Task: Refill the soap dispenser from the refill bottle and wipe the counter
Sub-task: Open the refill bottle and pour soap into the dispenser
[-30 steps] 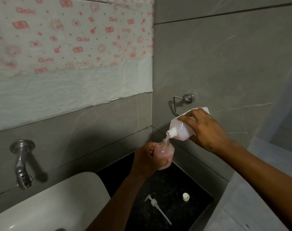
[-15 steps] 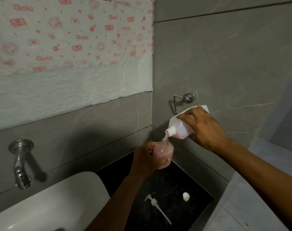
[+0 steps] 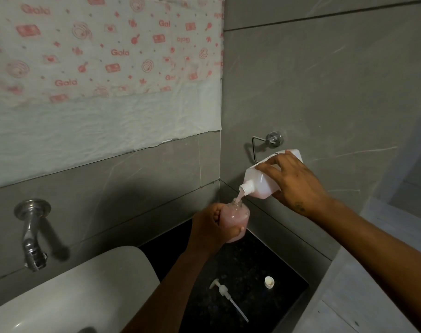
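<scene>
My left hand (image 3: 211,227) grips the clear soap dispenser bottle (image 3: 235,221), held upright above the black counter (image 3: 240,267); it is nearly full of pink soap. My right hand (image 3: 298,183) holds the white refill bottle (image 3: 259,182) tilted down to the left, its spout just over the dispenser's open neck. A pink stream runs from the spout into the neck. The dispenser's white pump (image 3: 226,294) and the refill bottle's small white cap (image 3: 269,281) lie loose on the counter below.
A white basin (image 3: 72,292) sits at the lower left with a chrome tap (image 3: 32,239) on the grey wall above it. A chrome ring holder (image 3: 264,144) is fixed to the right wall. Patterned paper (image 3: 103,75) covers the upper left wall.
Both hands and bottles stay almost still while the pouring goes on; the pink level in the dispenser has risen slightly.
</scene>
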